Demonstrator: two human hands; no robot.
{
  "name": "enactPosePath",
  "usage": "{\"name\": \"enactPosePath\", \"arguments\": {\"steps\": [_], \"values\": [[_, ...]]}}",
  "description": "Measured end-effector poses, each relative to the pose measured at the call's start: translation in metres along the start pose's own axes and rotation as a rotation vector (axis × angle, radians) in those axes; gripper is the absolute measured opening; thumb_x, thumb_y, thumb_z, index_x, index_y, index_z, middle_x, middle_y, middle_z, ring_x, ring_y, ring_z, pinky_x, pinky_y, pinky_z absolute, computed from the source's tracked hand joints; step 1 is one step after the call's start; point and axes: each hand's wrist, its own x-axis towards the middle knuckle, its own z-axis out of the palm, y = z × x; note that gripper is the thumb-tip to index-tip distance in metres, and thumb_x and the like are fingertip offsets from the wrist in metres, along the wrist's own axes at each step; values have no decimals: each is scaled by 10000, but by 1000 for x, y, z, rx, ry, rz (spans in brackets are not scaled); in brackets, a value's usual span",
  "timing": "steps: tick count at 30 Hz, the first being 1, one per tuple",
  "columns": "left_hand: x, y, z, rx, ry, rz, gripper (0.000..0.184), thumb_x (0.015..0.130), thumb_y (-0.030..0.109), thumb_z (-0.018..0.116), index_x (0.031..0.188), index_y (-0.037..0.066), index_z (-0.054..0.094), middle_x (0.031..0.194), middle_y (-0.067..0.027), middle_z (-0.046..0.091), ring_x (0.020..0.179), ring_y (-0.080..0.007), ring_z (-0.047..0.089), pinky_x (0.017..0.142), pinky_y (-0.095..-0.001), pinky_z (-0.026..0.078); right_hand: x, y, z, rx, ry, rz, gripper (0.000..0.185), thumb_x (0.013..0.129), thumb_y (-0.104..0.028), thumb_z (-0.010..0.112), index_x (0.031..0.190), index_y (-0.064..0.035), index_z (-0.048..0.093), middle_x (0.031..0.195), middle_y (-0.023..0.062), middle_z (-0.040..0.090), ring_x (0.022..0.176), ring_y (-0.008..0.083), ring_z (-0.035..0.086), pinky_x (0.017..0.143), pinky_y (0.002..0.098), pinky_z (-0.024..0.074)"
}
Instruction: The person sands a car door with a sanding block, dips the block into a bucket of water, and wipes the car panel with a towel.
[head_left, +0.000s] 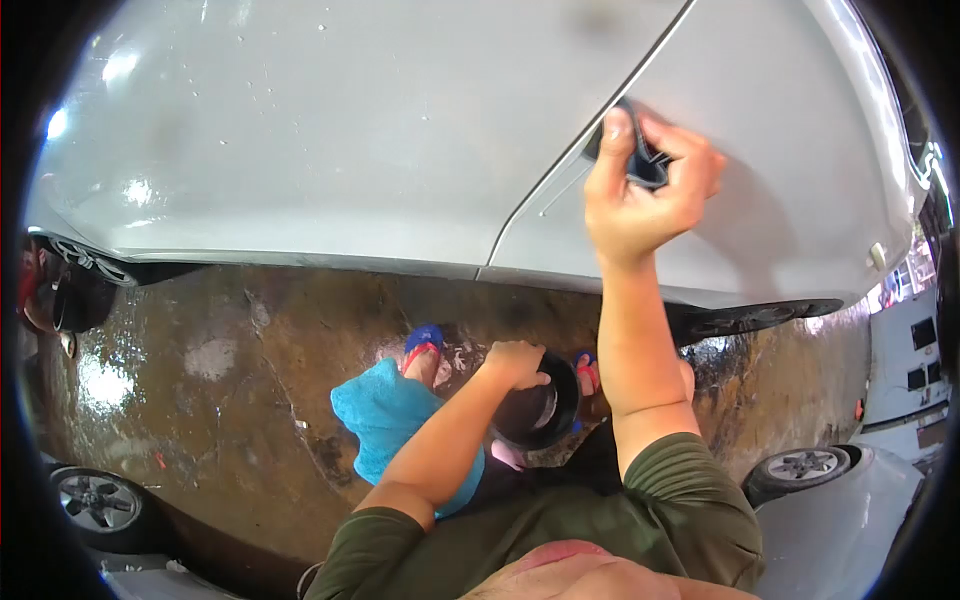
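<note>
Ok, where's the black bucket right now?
In the head view, the black bucket is just right of lower centre, with the left hand at its rim and the blue towel off to its left.

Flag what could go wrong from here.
Slip: the wet brown floor looks slick around the blue sandals with red straps, so a foot might slide.
Spill: the left hand grips the round black bucket near its rim, so an uneven pull could tip it.
Scratch: any grit in the crumpled dark cloth in the right hand might mark the glossy silver car panel.
</note>
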Motion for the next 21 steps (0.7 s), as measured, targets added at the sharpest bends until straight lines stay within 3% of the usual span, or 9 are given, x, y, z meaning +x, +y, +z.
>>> {"name": "enactPosePath", "arguments": {"steps": [3,6,7,8,11,12,15,17,21], "values": [[-4,8,-9,4,-19,-47,668,920,562,670,1389,90,609,1232,-218,720,1157,-410,688,949,-534,560,40,-1,12,50,67,75,258,832,-158,890,865,-53,656,826,60,711,829,225,590,799,343,445],[-1,6,6,-44,45,-9,594,898,538,711,1279,85,652,1207,-187,733,1157,-370,701,932,-519,570,22,-2,-2,-7,-9,40,258,835,-150,888,864,-45,653,836,64,712,826,222,591,786,343,458],[-3,6,3,-43,26,-16,593,899,536,711,1280,85,653,1206,-189,732,1157,-373,701,933,-520,569,6,-1,-7,-47,-59,0,259,834,-146,888,864,-42,652,843,67,712,824,222,593,779,344,465],[-4,4,-2,-40,11,-24,591,899,533,711,1281,86,653,1204,-192,732,1157,-376,700,934,-520,569,-10,2,-3,19,19,37,233,811,-187,891,843,-119,671,804,-18,708,789,209,573,803,358,375],[-4,5,-19,-10,-15,-69,638,913,547,686,1358,95,622,1220,-219,721,1157,-397,692,944,-530,562,23,5,7,53,94,31,230,813,-185,889,840,-117,672,806,-17,714,795,205,573,801,355,376],[-5,8,-18,-4,-31,-84,663,920,555,673,1396,99,606,1229,-231,715,1156,-406,688,948,-535,559,40,-1,13,100,123,131,226,817,-177,882,839,-105,670,807,-14,714,797,204,573,801,356,379],[-2,4,1,-48,24,-7,653,915,540,684,1387,95,609,1211,-228,722,1146,-405,693,948,-536,559,25,1,10,106,98,114,230,817,-174,882,837,-105,664,807,-17,715,821,207,589,819,353,385],[-1,-1,4,-50,12,4,657,911,533,688,1391,94,606,1215,-228,721,1145,-407,692,949,-535,559,-9,-3,-7,17,-35,37,229,818,-174,883,837,-106,666,810,-19,711,823,208,591,817,341,384],[-2,6,-12,-10,-20,-82,668,908,531,687,1406,95,599,1238,-220,716,1150,-409,689,966,-532,553,33,6,7,36,71,-7,223,826,-188,881,853,-108,676,805,-25,694,808,206,589,796,338,374]]}}
